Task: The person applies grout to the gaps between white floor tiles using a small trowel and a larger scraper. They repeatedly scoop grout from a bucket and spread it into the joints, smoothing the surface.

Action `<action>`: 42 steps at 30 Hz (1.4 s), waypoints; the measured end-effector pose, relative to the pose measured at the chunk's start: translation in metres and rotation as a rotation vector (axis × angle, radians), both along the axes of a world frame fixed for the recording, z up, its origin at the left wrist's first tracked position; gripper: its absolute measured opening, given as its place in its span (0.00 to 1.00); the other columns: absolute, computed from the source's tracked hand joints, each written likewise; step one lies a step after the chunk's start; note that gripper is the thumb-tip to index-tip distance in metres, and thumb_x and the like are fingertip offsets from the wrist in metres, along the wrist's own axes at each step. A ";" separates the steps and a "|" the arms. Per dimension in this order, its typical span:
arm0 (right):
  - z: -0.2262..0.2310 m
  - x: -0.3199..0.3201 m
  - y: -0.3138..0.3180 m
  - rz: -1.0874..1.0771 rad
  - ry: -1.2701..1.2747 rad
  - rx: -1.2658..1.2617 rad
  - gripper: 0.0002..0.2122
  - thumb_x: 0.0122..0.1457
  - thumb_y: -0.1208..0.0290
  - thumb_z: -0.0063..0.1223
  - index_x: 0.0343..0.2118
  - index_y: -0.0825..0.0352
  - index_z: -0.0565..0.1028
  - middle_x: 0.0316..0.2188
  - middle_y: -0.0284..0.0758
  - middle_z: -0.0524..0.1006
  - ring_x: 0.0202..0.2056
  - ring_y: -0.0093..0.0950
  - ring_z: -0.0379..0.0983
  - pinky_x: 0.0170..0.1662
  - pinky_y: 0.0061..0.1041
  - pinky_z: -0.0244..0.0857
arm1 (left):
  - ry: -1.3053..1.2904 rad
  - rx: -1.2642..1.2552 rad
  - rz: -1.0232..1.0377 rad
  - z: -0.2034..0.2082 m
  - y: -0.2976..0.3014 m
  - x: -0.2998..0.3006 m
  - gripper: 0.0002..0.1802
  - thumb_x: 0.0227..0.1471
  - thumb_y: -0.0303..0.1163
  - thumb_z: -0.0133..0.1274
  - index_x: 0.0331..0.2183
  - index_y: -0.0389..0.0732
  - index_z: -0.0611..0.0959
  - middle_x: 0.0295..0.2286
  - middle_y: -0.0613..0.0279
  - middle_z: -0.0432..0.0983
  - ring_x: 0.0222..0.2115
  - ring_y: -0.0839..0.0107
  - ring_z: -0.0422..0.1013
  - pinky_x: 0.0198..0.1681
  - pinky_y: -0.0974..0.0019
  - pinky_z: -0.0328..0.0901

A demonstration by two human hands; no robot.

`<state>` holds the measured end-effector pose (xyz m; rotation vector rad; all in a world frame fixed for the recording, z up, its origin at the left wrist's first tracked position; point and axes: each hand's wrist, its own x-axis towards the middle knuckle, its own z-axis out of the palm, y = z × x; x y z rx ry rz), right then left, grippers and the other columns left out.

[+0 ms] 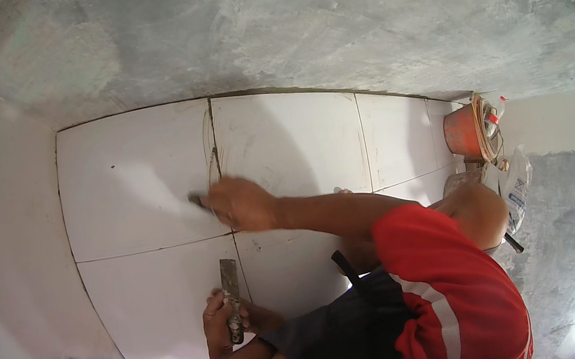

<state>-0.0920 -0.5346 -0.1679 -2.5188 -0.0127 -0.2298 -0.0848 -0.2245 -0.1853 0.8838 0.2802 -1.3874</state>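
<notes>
Neither of my hands is in view. Another person in a red shirt (pixel 460 287) and dark shorts crouches over large white tiles (pixel 131 180). That person's outstretched hand (pixel 243 205) is closed, slightly blurred, around a small dark tool (pixel 196 200) above the joint between two tiles. Smears of brownish grout or mortar mark the tile beside this joint. Near the person's bent knee, what looks like a second hand (pixel 216 324) grips a flat, mortar-stained bar (pixel 232 299). The knee covers the wrist behind it, so its arm cannot be followed.
Bare grey plaster (pixel 323 18) runs along the tiles' far edge, with a pale wall (pixel 1 200) on the left. At the right stand an orange bucket (pixel 460 131) holding assorted items and a clear plastic bag (pixel 518 182). The crouching person fills the lower right.
</notes>
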 end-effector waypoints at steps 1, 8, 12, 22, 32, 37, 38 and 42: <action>0.002 0.006 0.000 0.021 0.112 -0.031 0.13 0.47 0.78 0.59 0.38 0.69 0.75 0.30 0.38 0.71 0.34 0.40 0.68 0.38 0.39 0.66 | -0.004 -0.032 0.019 -0.002 0.001 -0.002 0.12 0.58 0.27 0.45 0.40 0.32 0.78 0.22 0.53 0.77 0.16 0.65 0.73 0.20 0.66 0.70; -0.005 -0.018 0.018 0.153 0.197 0.107 0.17 0.48 0.81 0.60 0.43 0.69 0.77 0.33 0.38 0.74 0.38 0.41 0.71 0.42 0.36 0.68 | -0.004 -0.029 0.001 -0.005 0.003 -0.001 0.11 0.59 0.28 0.46 0.39 0.31 0.77 0.23 0.50 0.77 0.18 0.63 0.73 0.22 0.65 0.71; -0.003 -0.011 -0.011 -0.093 0.028 0.076 0.17 0.51 0.80 0.60 0.46 0.69 0.76 0.35 0.39 0.75 0.39 0.42 0.70 0.43 0.37 0.69 | 0.028 -0.031 0.058 -0.009 0.005 -0.003 0.12 0.59 0.27 0.46 0.41 0.30 0.77 0.24 0.49 0.77 0.18 0.62 0.74 0.22 0.64 0.71; 0.007 0.045 -0.014 -0.146 0.251 -0.195 0.16 0.53 0.76 0.59 0.46 0.67 0.77 0.37 0.42 0.76 0.42 0.43 0.71 0.45 0.39 0.68 | -0.007 0.022 0.018 -0.006 0.005 -0.003 0.11 0.60 0.27 0.47 0.42 0.32 0.77 0.24 0.52 0.78 0.19 0.65 0.73 0.21 0.67 0.70; 0.057 0.027 0.012 -0.017 0.127 0.519 0.17 0.52 0.81 0.60 0.48 0.68 0.77 0.38 0.39 0.76 0.39 0.36 0.73 0.38 0.29 0.69 | -0.096 0.272 0.159 0.049 -0.004 0.014 0.17 0.62 0.33 0.49 0.49 0.33 0.76 0.24 0.57 0.78 0.19 0.71 0.73 0.20 0.70 0.69; 0.061 0.000 0.073 0.289 -0.054 -0.007 0.22 0.49 0.82 0.60 0.51 0.67 0.76 0.39 0.36 0.73 0.39 0.37 0.70 0.40 0.33 0.68 | -0.012 0.137 0.301 0.069 -0.007 0.023 0.18 0.63 0.34 0.49 0.50 0.33 0.75 0.23 0.56 0.78 0.17 0.71 0.73 0.17 0.70 0.69; 0.058 -0.006 0.078 0.318 -0.052 -0.085 0.23 0.48 0.81 0.61 0.51 0.67 0.75 0.39 0.36 0.73 0.39 0.37 0.70 0.42 0.33 0.67 | -0.009 0.130 0.334 0.071 -0.008 0.021 0.19 0.62 0.34 0.50 0.50 0.33 0.75 0.23 0.56 0.78 0.17 0.71 0.73 0.17 0.70 0.69; 0.052 -0.025 0.072 0.375 -0.008 -0.195 0.25 0.48 0.76 0.58 0.53 0.67 0.74 0.41 0.35 0.72 0.41 0.35 0.69 0.47 0.35 0.66 | 0.077 0.136 0.423 0.073 -0.009 0.019 0.19 0.62 0.34 0.50 0.51 0.33 0.74 0.23 0.56 0.78 0.16 0.71 0.73 0.16 0.70 0.69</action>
